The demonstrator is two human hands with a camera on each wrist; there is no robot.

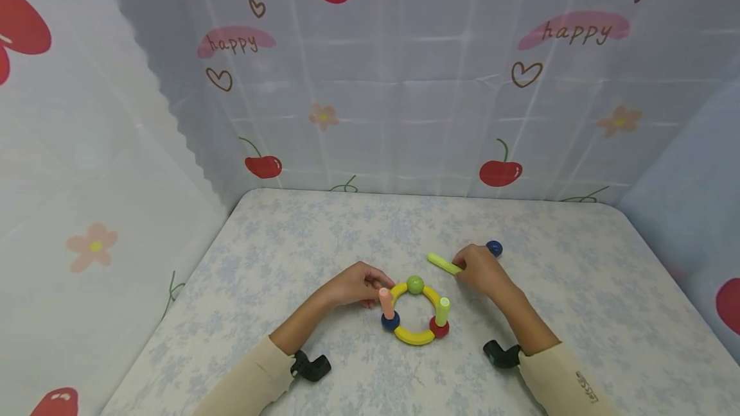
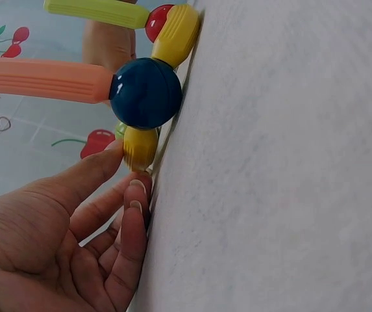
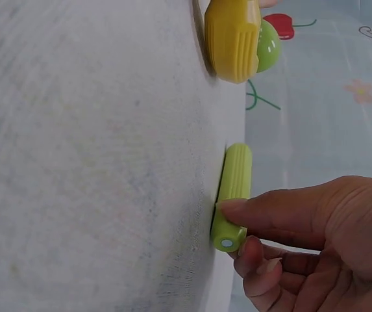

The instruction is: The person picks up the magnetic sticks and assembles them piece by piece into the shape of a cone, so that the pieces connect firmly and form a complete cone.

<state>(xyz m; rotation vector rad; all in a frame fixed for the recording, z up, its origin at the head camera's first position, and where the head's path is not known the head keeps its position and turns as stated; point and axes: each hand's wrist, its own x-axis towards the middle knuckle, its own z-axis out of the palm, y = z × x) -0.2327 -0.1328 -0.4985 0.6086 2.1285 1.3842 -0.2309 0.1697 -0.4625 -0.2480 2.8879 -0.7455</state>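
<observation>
A ring of curved yellow sticks point(image 1: 414, 338) joined by a green ball point(image 1: 415, 284), a dark blue ball point(image 1: 390, 321) and a red ball point(image 1: 439, 328) lies on the table. From the blue ball rises an orange stick point(image 1: 386, 304); a light green stick point(image 1: 442, 312) stands on the red one. My left hand point(image 1: 351, 285) pinches the ring's left curved yellow stick point(image 2: 140, 149) between thumb and fingers. To the right of the ring, my right hand point(image 1: 481, 269) pinches one end of a straight lime-green stick point(image 3: 236, 175), which lies along the tabletop. A pale disc shows on its end.
A loose blue ball point(image 1: 494, 248) rests just beyond the right hand. The table point(image 1: 300, 230) has a pale patterned cover. Printed curtains point(image 1: 381, 95) stand at the back and sides. Dark wrist devices point(image 1: 502, 354) sit at both sleeves.
</observation>
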